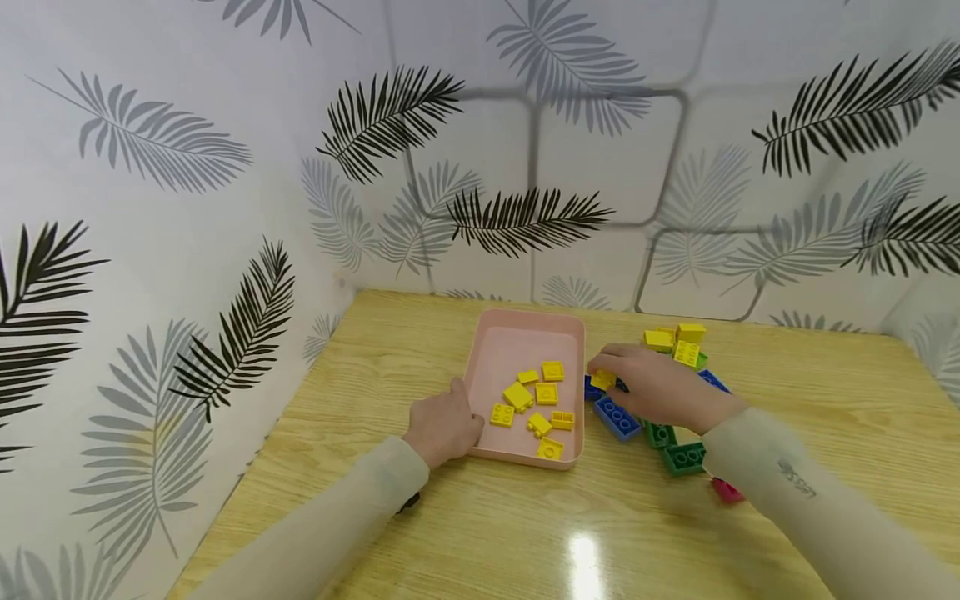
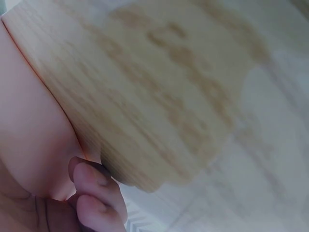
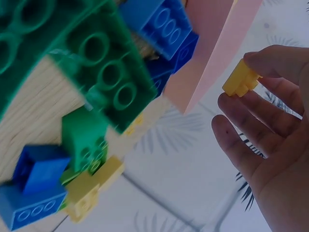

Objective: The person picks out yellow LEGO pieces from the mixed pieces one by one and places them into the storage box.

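Observation:
My right hand [image 1: 652,379] pinches a small yellow toy brick [image 3: 241,77] between thumb and fingertips, just off the right wall of a shallow pink tray [image 1: 517,346]. My left hand [image 1: 444,423] grips the tray's left rim; in the left wrist view its curled fingers [image 2: 99,198] show at the lower left. Several yellow bricks [image 1: 518,397] lie scattered inside the tray, mostly toward its near half. Below the right hand sits a blue brick [image 1: 617,418] beside the tray. Dark green bricks [image 1: 684,458] lie nearer me, partly hidden by the right forearm.
More yellow bricks [image 1: 686,352] are heaped beyond the right hand, with another blue brick [image 1: 712,381] close by. A pink-red brick [image 1: 727,491] peeks out by the right sleeve. Leaf-patterned cloth [image 1: 525,150] hangs behind the wooden table [image 1: 480,533].

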`<state>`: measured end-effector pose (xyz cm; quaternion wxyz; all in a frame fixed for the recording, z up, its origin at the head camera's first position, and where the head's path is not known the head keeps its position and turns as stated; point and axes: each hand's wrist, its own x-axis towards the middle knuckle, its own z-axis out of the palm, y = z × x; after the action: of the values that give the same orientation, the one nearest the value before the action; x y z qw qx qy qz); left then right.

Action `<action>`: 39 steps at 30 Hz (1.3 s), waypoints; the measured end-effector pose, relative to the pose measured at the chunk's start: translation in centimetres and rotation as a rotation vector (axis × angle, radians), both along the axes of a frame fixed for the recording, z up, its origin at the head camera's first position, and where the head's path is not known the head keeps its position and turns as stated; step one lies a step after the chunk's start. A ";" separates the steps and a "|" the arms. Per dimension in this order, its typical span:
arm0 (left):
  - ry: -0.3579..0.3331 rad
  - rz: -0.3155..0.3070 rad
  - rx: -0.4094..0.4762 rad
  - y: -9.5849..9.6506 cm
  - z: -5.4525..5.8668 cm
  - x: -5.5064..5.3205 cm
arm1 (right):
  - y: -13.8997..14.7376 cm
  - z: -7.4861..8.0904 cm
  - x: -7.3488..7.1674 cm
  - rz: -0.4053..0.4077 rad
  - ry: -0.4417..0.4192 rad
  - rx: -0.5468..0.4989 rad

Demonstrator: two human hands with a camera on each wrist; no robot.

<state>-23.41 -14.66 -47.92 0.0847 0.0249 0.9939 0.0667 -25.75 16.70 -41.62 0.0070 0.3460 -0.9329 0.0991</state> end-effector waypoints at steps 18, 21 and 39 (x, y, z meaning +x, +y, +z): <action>-0.009 0.012 -0.004 0.0 0.0 0.0 | -5.0 -2.4 -1.6 0.099 0.006 0.062; -0.002 0.003 -0.009 0.0 0.0 0.0 | -4.9 -2.6 -1.6 0.093 0.025 0.100; 0.009 -0.003 -0.014 0.0 0.1 0.1 | -2.2 -2.3 -0.9 0.090 0.082 -0.054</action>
<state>-23.31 -14.67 -47.86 0.0808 0.0262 0.9946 0.0597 -26.69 14.52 -43.89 0.0500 0.3912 -0.9123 0.1101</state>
